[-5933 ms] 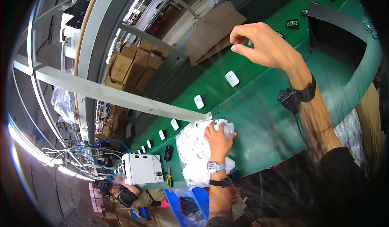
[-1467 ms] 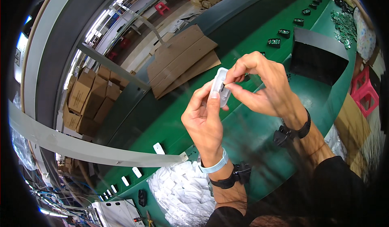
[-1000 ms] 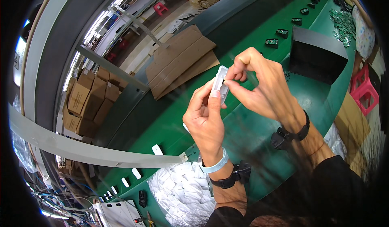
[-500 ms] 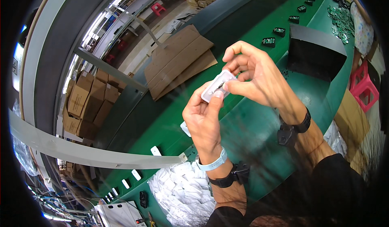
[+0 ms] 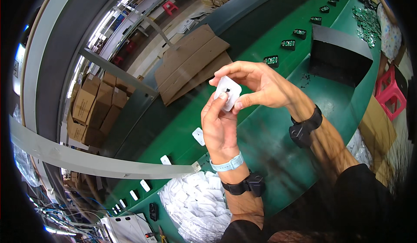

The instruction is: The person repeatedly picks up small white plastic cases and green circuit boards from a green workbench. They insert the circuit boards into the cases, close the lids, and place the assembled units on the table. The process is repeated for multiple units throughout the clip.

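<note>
A white rounded plastic cover (image 5: 233, 96) is held up over the green belt, with a small black part (image 5: 228, 90) at its middle. My left hand (image 5: 220, 130) grips the cover from below, thumb pressed on its face near the black part. My right hand (image 5: 270, 87) arches over the cover. Its thumb touches the lower right edge and its fingers reach the top edge, so both hands are closed on the one piece. Fingers hide part of the cover's rim.
Black cases with green circuit boards (image 5: 288, 44) line the belt ahead. White covers (image 5: 198, 136) continue at lower left beside a bag of white pieces (image 5: 195, 206). A black bin (image 5: 336, 56) stands right, near loose tiny black parts (image 5: 306, 79). A grey metal bar (image 5: 108, 165) crosses at left.
The cover has been turned and tilted more upright. My right thumb has moved off the black part to the cover's edge. Another black case shows beyond my right hand.
</note>
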Demonstrator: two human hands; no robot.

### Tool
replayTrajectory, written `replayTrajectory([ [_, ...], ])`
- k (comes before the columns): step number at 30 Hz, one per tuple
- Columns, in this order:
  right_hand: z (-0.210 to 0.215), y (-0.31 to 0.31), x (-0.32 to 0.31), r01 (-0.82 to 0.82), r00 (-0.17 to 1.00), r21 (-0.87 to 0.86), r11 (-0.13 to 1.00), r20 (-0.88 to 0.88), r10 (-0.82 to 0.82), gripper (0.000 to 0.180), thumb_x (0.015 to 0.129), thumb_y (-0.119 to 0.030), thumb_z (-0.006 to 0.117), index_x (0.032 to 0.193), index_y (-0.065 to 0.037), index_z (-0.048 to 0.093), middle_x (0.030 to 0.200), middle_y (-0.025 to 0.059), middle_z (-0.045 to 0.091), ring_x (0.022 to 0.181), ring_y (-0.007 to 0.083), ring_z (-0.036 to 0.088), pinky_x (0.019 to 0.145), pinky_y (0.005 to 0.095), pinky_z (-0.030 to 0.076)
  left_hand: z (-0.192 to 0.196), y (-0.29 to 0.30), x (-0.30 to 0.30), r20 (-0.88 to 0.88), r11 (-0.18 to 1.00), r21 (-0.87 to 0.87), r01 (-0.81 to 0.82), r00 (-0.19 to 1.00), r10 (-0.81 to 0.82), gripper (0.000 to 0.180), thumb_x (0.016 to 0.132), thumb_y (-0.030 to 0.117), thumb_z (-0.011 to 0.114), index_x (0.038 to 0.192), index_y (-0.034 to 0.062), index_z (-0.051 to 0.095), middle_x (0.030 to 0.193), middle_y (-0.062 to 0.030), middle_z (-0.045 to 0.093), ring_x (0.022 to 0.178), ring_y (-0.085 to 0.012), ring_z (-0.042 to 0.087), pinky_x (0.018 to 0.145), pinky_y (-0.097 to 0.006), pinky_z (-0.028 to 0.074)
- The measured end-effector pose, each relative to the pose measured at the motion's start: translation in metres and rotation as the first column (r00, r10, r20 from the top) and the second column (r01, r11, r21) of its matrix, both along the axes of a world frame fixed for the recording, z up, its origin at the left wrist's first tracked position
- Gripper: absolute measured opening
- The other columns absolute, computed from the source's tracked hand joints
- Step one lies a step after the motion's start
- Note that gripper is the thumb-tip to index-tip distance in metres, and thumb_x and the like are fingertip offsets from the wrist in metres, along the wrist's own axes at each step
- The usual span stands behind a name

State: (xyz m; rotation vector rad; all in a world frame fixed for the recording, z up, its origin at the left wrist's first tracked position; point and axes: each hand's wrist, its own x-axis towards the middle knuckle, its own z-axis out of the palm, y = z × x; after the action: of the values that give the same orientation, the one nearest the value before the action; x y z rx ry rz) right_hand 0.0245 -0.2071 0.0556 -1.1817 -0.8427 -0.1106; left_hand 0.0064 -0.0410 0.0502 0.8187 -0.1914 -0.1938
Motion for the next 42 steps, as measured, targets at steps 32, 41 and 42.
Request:
replayTrajectory([
  [32,-0.003,-0.033,0.008,0.05,0.991,0.224,0.973,-0.133,-0.02,0.069,0.079,-0.015,0.081,0.14,0.002,0.052,0.121,0.0132,0.067,0.109,0.0234,0.066,0.095,0.0369,0.054,-0.062,0.009,0.042,0.445,0.789,0.472,-0.393,0.879,0.172,0.052,0.084,-0.009,0.068,0.128,-0.0029,0.042,0.117,-0.0171,0.062,0.106,-0.0197,0.063,0.09,-0.031,0.052],
  [41,-0.001,-0.027,0.002,-0.064,0.987,0.149,0.987,-0.14,0.085,0.061,0.084,-0.004,0.078,0.139,0.002,0.054,0.118,0.0104,0.066,0.107,0.0175,0.065,0.094,0.0319,0.054,-0.027,0.0,0.019,0.406,0.97,0.028,-0.241,0.89,0.209,0.054,0.089,0.01,0.067,0.137,-0.0042,0.046,0.123,-0.0145,0.06,0.109,-0.0255,0.064,0.098,-0.041,0.053],
  [42,0.002,-0.025,0.001,-0.04,0.986,0.145,0.989,-0.154,0.063,0.06,0.083,-0.004,0.079,0.138,0.002,0.054,0.117,0.0102,0.066,0.106,0.0172,0.065,0.093,0.0316,0.055,-0.024,0.003,0.017,0.402,0.964,0.026,-0.264,0.886,0.232,0.054,0.089,0.009,0.067,0.136,-0.0045,0.046,0.122,-0.0148,0.061,0.109,-0.0255,0.064,0.098,-0.041,0.054],
])
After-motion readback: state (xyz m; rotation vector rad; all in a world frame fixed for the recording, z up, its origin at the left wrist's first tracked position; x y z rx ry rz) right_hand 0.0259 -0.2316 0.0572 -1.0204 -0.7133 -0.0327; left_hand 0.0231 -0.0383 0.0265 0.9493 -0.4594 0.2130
